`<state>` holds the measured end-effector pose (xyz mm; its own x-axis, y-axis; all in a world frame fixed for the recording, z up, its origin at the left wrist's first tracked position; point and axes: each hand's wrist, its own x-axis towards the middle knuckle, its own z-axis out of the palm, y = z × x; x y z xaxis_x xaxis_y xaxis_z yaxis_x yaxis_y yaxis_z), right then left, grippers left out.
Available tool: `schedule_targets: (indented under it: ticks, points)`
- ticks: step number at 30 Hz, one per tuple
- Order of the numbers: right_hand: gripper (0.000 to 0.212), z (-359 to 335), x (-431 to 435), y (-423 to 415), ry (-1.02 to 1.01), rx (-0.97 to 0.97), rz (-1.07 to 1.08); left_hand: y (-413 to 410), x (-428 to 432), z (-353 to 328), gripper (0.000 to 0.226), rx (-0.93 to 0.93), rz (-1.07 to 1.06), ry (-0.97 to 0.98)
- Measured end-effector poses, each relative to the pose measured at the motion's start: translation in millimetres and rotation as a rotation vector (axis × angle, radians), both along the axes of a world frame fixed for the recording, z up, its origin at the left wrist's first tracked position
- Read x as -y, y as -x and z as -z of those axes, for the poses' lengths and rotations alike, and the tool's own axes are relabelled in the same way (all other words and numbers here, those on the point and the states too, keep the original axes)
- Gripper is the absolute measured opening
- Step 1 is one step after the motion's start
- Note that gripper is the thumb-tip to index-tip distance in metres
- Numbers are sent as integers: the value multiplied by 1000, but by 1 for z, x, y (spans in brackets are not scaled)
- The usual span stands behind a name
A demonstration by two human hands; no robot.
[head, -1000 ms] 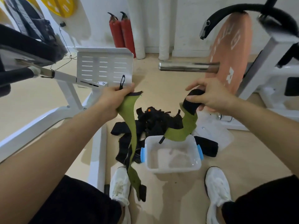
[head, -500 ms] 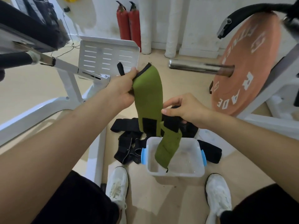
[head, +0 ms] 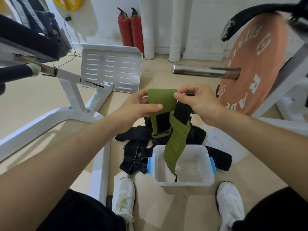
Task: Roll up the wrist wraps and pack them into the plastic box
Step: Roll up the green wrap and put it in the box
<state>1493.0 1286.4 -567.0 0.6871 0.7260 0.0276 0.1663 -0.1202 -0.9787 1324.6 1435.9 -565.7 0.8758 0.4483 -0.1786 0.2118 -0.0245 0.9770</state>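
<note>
black wraps (head: 133,147) partly behind green wrap (head: 175,139)

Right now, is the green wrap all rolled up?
Not yet. The left hand and right hand pinch the green wrap at its folded-over top, and its long tail hangs loose over the plastic box.

Black shorts (head: 80,212) are worn. White trainers (head: 230,204) are worn on both feet, with laces (head: 123,196) seen on the left one
</note>
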Motion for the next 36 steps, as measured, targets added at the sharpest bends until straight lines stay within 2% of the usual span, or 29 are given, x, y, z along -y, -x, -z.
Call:
schedule_targets:
  ticks: [5,7,9,11,13,15,17,19,23,26,32,36]
  points:
    - [7,-6,0,-2,-86,-160,84,-5,7,11,69,27,40,-130]
    - [4,-15,2,-3,-136,-257,59,-6,12,15,58,-6,80,-206]
    - [6,-21,5,-6,-166,-311,21,-10,17,20,35,-24,67,-282]
    - [6,-23,9,-13,-146,-274,6,-12,20,21,11,-11,-3,-294]
    - [6,-23,15,-20,-113,-157,39,-13,22,19,17,33,-52,-271]
    - [6,-22,24,-26,-64,47,90,-14,22,14,21,73,-100,-286]
    - [18,-22,33,-25,-5,219,56,-13,23,8,16,124,-157,-304]
    - [39,-21,39,-18,35,278,-77,-13,22,2,12,176,-211,-272]
    - [75,-23,41,1,71,316,-273,-14,24,-10,11,253,-221,-206]
    - [84,-21,39,10,62,286,-294,-14,28,-17,16,282,-179,-109]
    - [56,-22,39,12,-102,81,-149,-8,31,-20,47,250,-19,-83]
    - [32,-28,41,6,-210,127,-54,-3,36,-14,73,221,114,-137]
